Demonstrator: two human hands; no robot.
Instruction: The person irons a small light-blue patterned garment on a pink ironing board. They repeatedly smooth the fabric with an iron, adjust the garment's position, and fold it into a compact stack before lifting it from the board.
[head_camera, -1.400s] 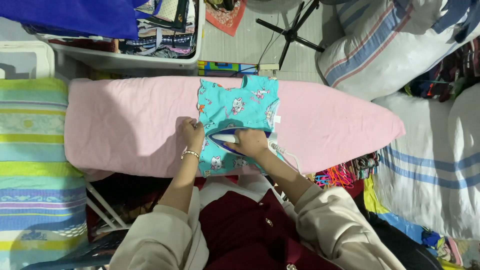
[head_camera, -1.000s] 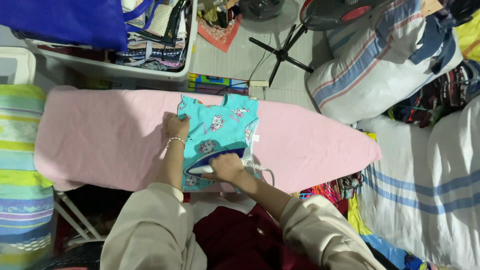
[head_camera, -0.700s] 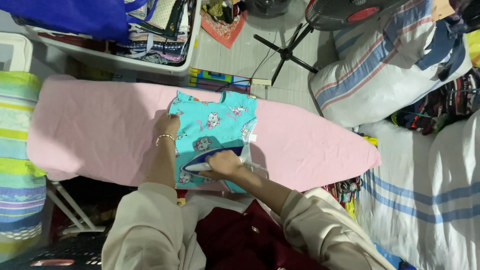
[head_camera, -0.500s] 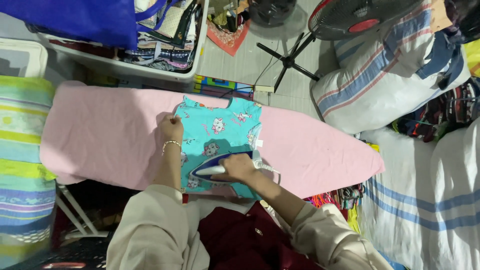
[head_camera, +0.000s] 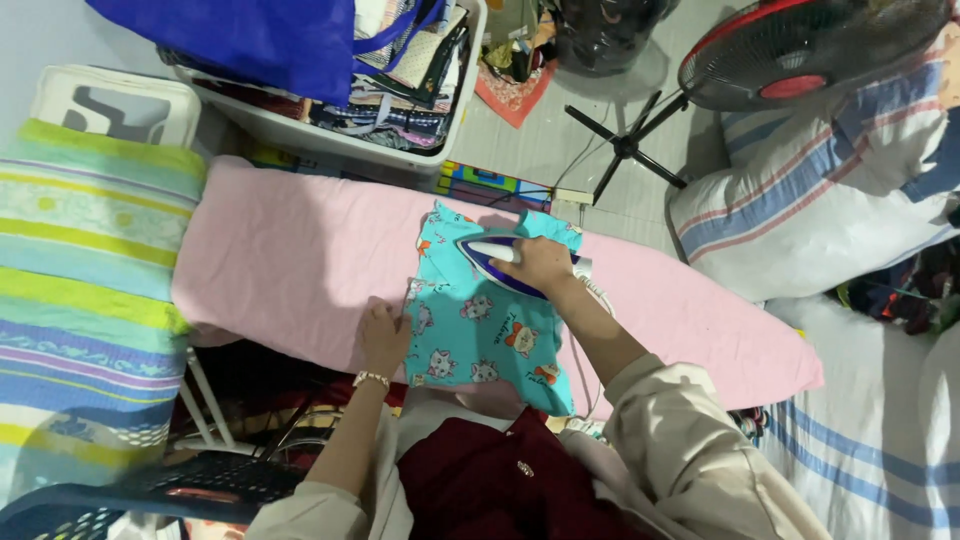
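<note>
A small turquoise garment (head_camera: 480, 325) with a cartoon-cat print lies flat on the pink ironing board (head_camera: 290, 270). My right hand (head_camera: 540, 265) grips the handle of a blue and white clothes iron (head_camera: 492, 256), which rests on the garment's far part. My left hand (head_camera: 385, 335), with a bracelet at the wrist, presses the garment's near left edge flat against the board. Both sleeves are beige.
A white basket (head_camera: 330, 130) of folded clothes with a blue bag (head_camera: 260, 40) stands beyond the board. A standing fan (head_camera: 800, 50) is at the upper right, beside striped sacks (head_camera: 830, 200). Striped fabric (head_camera: 80, 280) lies to the left, a dark chair (head_camera: 150, 490) below.
The iron has slid from the garment's near edge to its far part under my right hand. My left hand has shifted down to the near left edge. The view has tilted.
</note>
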